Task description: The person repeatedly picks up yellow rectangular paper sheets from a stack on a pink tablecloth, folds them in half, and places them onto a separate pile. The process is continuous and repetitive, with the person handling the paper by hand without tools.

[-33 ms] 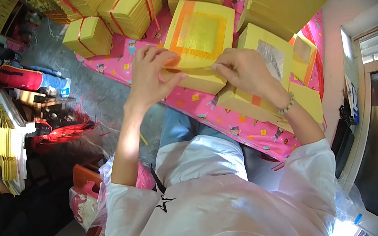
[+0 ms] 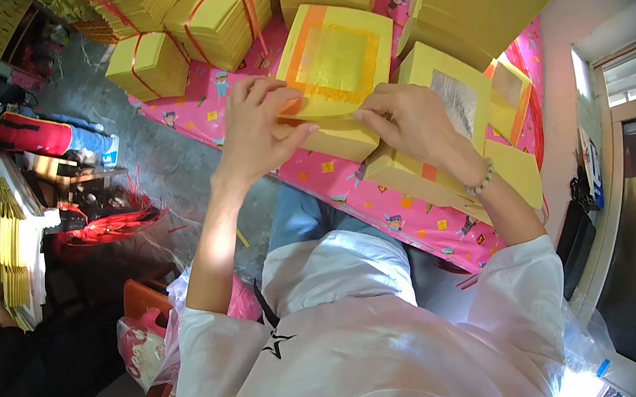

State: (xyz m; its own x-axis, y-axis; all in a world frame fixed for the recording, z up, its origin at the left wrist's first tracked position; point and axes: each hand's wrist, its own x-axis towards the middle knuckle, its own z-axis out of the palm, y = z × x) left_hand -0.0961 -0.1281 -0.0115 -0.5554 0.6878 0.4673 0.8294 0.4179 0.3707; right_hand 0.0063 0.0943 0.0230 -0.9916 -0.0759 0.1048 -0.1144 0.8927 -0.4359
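Observed from within the room: a yellow paper stack (image 2: 342, 140) sits just above the centre of the frame, on a table (image 2: 421, 219) dressed in a pink printed cover. Its top sheet (image 2: 337, 58) carries a gold square inside an orange border, with an orange band along the left side.

The left hand (image 2: 261, 128) is at the stack's near left corner. Its fingers are curved and parted from the thumb; the index finger reaches the top sheet's edge, while the thumb lies lower, before the front face. Whether the thumb presses on the paper I cannot tell. The right hand (image 2: 410, 121), wearing a beaded bracelet (image 2: 483, 176), is at the near right corner, thumb and index finger closed together on the edge of the top sheet. The stack lies between the two hands, directly beyond the fingertips.

Adjacent items: a stack with a silver patch (image 2: 451, 90) to the right; a large yellow block (image 2: 474, 3), upper right; bundles bound with red ties (image 2: 215, 23), upper left of the stack. At the left of the frame, a co-worker (image 2: 33, 131) bends over folded yellow papers (image 2: 6, 252).
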